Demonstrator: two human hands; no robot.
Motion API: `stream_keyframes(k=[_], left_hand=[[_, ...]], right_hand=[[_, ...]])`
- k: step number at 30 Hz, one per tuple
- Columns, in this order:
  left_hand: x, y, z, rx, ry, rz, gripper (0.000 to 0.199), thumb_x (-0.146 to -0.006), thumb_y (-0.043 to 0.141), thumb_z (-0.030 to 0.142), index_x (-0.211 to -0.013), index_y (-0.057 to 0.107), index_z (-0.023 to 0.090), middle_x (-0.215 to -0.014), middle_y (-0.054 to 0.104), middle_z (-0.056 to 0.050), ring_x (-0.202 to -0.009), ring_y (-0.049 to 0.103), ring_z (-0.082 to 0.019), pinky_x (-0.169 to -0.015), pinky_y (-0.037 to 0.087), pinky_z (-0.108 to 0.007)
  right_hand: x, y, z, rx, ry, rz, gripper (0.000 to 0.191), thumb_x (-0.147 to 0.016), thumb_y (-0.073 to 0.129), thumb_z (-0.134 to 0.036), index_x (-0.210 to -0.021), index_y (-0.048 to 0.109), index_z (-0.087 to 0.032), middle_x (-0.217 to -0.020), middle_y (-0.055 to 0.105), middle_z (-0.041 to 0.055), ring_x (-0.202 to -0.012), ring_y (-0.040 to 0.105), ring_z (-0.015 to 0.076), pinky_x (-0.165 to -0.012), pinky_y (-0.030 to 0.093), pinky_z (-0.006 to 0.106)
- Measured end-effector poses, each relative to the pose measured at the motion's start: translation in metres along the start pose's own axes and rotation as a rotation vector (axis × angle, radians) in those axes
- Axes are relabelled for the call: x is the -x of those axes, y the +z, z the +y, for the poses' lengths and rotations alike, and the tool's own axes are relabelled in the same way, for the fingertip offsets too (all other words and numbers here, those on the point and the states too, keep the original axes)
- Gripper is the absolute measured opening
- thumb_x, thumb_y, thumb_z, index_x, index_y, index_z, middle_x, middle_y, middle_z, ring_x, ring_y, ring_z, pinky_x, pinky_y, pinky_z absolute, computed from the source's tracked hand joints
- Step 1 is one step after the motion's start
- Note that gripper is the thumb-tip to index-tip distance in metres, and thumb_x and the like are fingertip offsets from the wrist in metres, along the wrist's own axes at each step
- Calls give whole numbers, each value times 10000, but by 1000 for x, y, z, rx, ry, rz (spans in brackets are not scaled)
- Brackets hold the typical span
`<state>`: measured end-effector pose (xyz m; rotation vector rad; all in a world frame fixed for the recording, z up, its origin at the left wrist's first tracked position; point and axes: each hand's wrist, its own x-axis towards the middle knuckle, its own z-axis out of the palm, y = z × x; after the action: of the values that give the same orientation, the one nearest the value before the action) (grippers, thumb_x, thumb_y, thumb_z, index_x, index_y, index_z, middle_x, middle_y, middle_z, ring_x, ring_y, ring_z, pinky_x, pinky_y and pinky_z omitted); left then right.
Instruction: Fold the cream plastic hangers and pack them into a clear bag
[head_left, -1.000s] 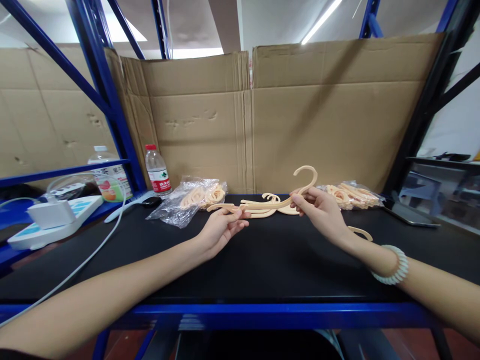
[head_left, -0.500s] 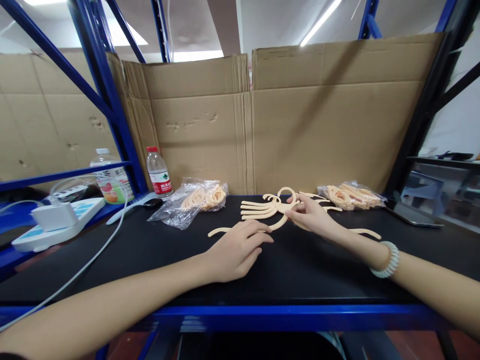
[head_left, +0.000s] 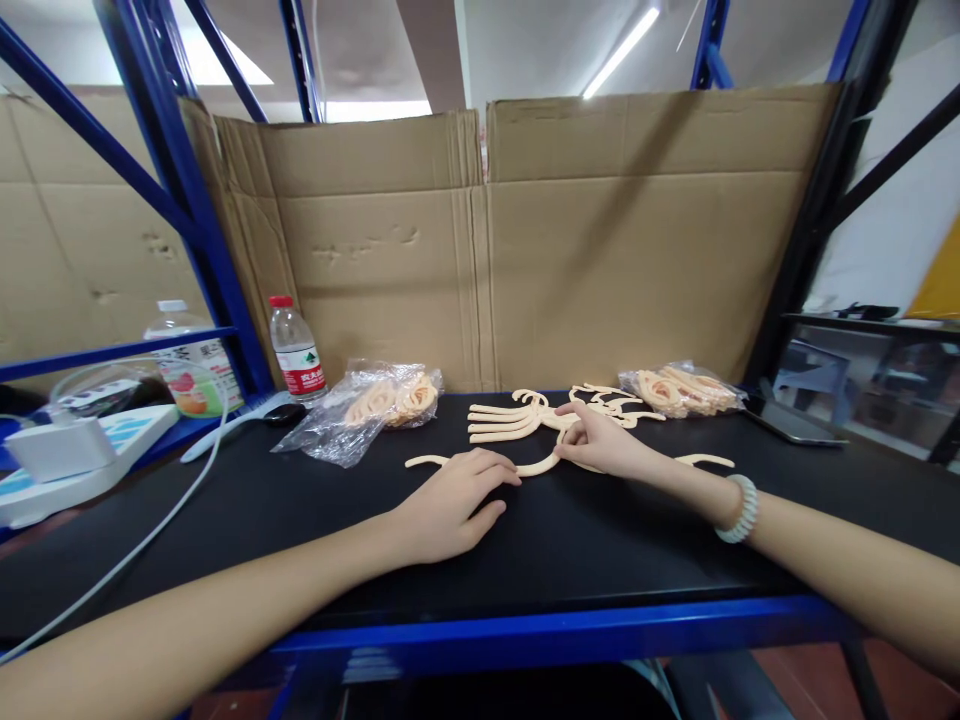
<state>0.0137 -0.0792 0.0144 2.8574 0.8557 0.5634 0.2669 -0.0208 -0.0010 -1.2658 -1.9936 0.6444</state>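
A cream hanger [head_left: 538, 468] lies across the middle of the black counter [head_left: 600, 560], partly hidden by both hands, a pile [head_left: 504, 424] of others just beyond at twelve o'clock. The left hand [head_left: 454, 505], loose and unclenched, drapes over its nine-o'clock side; the right hand [head_left: 604, 443] meets its centre, whether pinching I cannot tell. It looks light, stiff, smooth, perhaps slippery; the neck should hold best.
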Motion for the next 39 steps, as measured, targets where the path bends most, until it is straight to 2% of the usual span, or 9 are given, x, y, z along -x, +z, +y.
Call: stream_keyframes(k=[3, 6, 8, 10, 13, 20, 27, 34, 39], left_hand=[[0, 1, -1, 5, -10, 1, 284, -857, 493, 135, -1121, 568, 210, -1210, 557, -73, -1156, 497, -220, -1013, 402, -404], [1, 2, -1, 8, -15, 12, 288, -858, 487, 139, -1124, 567, 212, -1226, 543, -79, -1162, 491, -223, -1015, 401, -408], [1, 3, 0, 15, 1, 26, 287, -851, 486, 133, -1111, 573, 217, -1220, 547, -78, -1154, 493, -227, -1011, 402, -413], [1, 3, 1, 22, 36, 37, 287, -840, 486, 118, -1092, 580, 220, -1197, 560, -75, -1142, 498, -230, -1005, 402, -419], [1, 2, 5, 28, 88, 48, 289, -825, 488, 93, -1069, 583, 215, -1163, 575, -75, -1121, 506, -227, -996, 401, -418], [1, 2, 7, 23, 120, 49, 282, -824, 479, 76, -1055, 581, 203, -1143, 578, -77, -1105, 503, -221, -988, 386, -407], [0, 3, 7, 33, 123, 43, 264, -834, 478, 93, -1054, 579, 199, -1141, 579, -81, -1101, 502, -219, -984, 385, -402], [1, 3, 8, 50, 136, 66, 264, -828, 492, 95, -1055, 575, 200, -1135, 584, -81, -1098, 504, -222, -985, 389, -404], [1, 2, 10, 136, 121, 91, 275, -837, 487, 100, -1078, 568, 205, -1139, 585, -80, -1100, 508, -217, -976, 412, -392]], right_hand=[[-13, -19, 8, 207, -85, 143, 260, -803, 623, -301, -1012, 556, -161, -732, 667, 19, -670, 624, 176, -594, 441, 257], [-31, -52, 21, 523, -182, 273, 119, -856, 547, -246, -893, 632, -170, -812, 687, 42, -737, 630, 174, -656, 441, 254], [-45, -75, 31, 725, -132, 227, 147, -860, 513, -185, -913, 649, -173, -861, 694, 48, -777, 633, 173, -675, 442, 243], [-57, -92, 42, 814, -96, 158, 151, -834, 536, -156, -901, 670, -168, -862, 695, 65, -799, 632, 194, -681, 440, 253], [-76, -106, 57, 883, -61, 65, 150, -787, 574, -120, -846, 706, -162, -865, 695, 103, -839, 630, 237, -703, 437, 279], [-110, -101, 84, 909, 81, -23, 195, -773, 576, -109, -883, 736, -125, -901, 704, 143, -803, 648, 238, -676, 448, 276], [-118, -94, 102, 837, 76, -37, 197, -760, 598, -93, -890, 740, -130, -887, 717, 108, -766, 648, 190, -658, 445, 232], [-112, -99, 91, 738, 10, 177, 119, -798, 609, -194, -778, 708, -131, -800, 700, 114, -745, 633, 225, -652, 445, 283], [-108, -93, 53, 536, -81, 386, 230, -868, 540, -344, -859, 642, -138, -829, 678, 110, -774, 636, 199, -709, 488, 280]])
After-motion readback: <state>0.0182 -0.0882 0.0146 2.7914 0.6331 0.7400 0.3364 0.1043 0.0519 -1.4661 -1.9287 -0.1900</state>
